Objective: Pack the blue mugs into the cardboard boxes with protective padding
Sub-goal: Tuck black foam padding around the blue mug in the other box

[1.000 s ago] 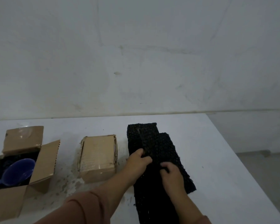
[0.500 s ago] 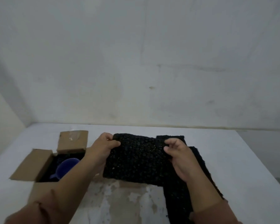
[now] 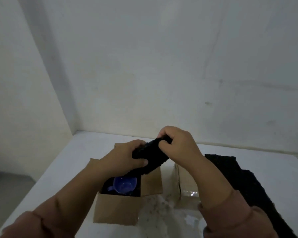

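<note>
A blue mug [image 3: 125,185] sits on dark padding inside an open cardboard box [image 3: 117,212]. Above the box, both hands hold one black padding sheet [image 3: 150,157], bent and bunched between them. My left hand [image 3: 126,158] grips its left end. My right hand [image 3: 177,146] grips the upper right end. A second cardboard box [image 3: 187,188], closed and taped, stands to the right and is partly hidden by my right forearm.
More black padding sheets [image 3: 244,184] lie in a long stack on the white table [image 3: 72,162] at the right. Walls meet in a corner behind the table. The table's left edge drops to a grey floor.
Both hands carried the padding sheet left from the stack to above the open box and crumpled it narrower. My head turned left, so the boxes now sit mid-frame.
</note>
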